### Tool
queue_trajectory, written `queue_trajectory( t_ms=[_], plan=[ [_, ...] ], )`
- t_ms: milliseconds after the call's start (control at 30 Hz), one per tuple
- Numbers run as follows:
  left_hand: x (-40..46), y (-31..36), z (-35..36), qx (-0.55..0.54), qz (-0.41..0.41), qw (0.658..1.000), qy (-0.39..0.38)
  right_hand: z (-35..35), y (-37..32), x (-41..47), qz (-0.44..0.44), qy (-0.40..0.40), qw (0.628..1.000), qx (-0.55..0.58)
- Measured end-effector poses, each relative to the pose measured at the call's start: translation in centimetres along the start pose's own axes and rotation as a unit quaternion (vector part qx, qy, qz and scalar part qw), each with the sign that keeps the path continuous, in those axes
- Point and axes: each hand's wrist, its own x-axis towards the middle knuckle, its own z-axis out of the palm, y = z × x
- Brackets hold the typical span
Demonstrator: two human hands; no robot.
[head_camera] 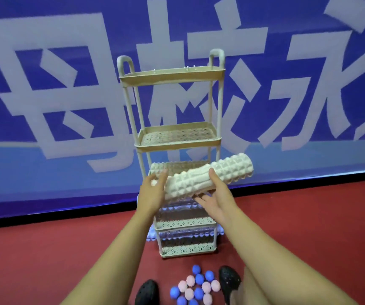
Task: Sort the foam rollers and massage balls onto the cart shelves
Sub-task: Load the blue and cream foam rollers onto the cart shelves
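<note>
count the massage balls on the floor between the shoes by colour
blue massage balls: 7
pink massage balls: 6
total: 13
The two lowest blue ones are cut by the bottom edge of the picture, so more could lie out of view.

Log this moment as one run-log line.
both hands: left hand, right hand hold white foam roller | at cart | balls on floor
</note>
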Motion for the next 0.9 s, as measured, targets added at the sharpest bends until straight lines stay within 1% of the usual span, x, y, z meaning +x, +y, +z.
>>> queue_trajectory(
  t_ms=[100,167,200,233,267,300,333,367,400,433,467,500,533,567,600,667,700,733,833,900],
  plan=[
    [0.2,-0.9,-1.3,-0.146,-0.08,0.986,0.011,1.6,1.2,-1.2,0.01,-0.016,1.0,0.023],
    [0.7,-1.4,-1.8,-0.231,-0.112,0.966,0.028,2.3,1.8,-1.6,0.015,-0.02,1.0,-0.016],
    [1.1,-1.7,-2.0,-0.249,-0.114,0.961,0.047,2.5,2.1,-1.6,0.015,-0.014,0.998,-0.061],
    [1.2,-1.7,-2.3,-0.254,-0.111,0.958,0.072,2.4,2.2,-1.6,0.015,-0.003,0.991,-0.131],
    [1.5,-2.0,-2.6,-0.251,-0.108,0.957,0.095,2.4,2.1,-1.7,0.02,0.006,0.973,-0.228],
    [2.0,-2.4,-3.0,-0.244,-0.108,0.957,0.114,2.1,2.0,-1.8,0.019,0.017,0.943,-0.332],
    [2.4,-2.7,-3.3,-0.235,-0.111,0.957,0.128,1.8,1.9,-1.8,-0.005,0.036,0.902,-0.429],
    [2.8,-3.0,-3.6,-0.232,-0.114,0.957,0.136,1.3,1.8,-1.5,-0.056,0.064,0.85,-0.52],
    [3.2,-3.4,-3.9,-0.232,-0.115,0.956,0.14,0.8,1.6,-1.1,-0.125,0.1,0.783,-0.601],
    [3.6,-3.6,-4.0,-0.23,-0.118,0.956,0.139,0.3,1.3,-0.6,-0.201,0.138,0.708,-0.663],
    [3.9,-3.8,-4.1,-0.229,-0.12,0.956,0.137,0.1,1.0,0.0,-0.278,0.159,0.632,-0.705],
    [4.2,-3.9,-4.1,-0.227,-0.119,0.957,0.135,-0.1,0.7,0.7,-0.351,0.152,0.573,-0.725],
    [4.5,-4.1,-4.0,-0.221,-0.117,0.959,0.134,-0.1,0.4,1.5,-0.4,0.118,0.532,-0.737],
    [4.8,-4.4,-3.9,-0.214,-0.116,0.961,0.129,-0.1,0.1,2.5,-0.413,0.062,0.502,-0.757],
    [5.1,-4.6,-3.7,-0.21,-0.116,0.963,0.125,0.0,-0.3,3.5,-0.396,-0.006,0.479,-0.784],
    [5.9,-5.0,-3.1,-0.211,-0.12,0.964,0.109,0.4,-0.5,5.5,-0.323,-0.119,0.419,-0.84],
    [6.3,-5.2,-2.8,-0.209,-0.124,0.965,0.098,0.5,-0.6,6.4,-0.297,-0.146,0.392,-0.858],
    [6.8,-5.4,-2.4,-0.204,-0.129,0.966,0.092,0.6,-0.7,7.2,-0.284,-0.155,0.369,-0.871],
    [8.7,-6.4,-1.7,-0.182,-0.14,0.972,0.055,0.8,-1.1,9.1,-0.271,-0.148,0.312,-0.898],
    [10.3,-7.0,-1.6,-0.138,-0.147,0.979,0.035,0.8,-1.1,10.4,-0.258,-0.135,0.276,-0.916]
  ],
)
